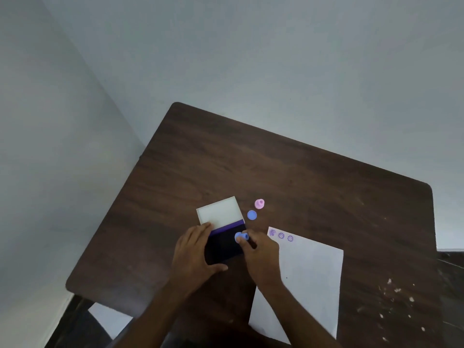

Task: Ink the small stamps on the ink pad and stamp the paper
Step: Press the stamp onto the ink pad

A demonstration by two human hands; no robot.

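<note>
The ink pad (226, 247) is gripped on the counter (313, 177) by the left hand (195, 252), a blue stamp (241, 237) pinched over it by the right hand (261, 257), a pink stamp (259, 204) seen beyond, the paper (308, 277)'s prints unreadable.

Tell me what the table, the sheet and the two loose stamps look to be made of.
Table: wood or wood-look laminate; dark brown grain, soft sheen. Sheet: thin matte white paper, lying flat. Pink stamp and blue stamp: probably moulded plastic; even bright colour, smooth rounded shapes.
</note>
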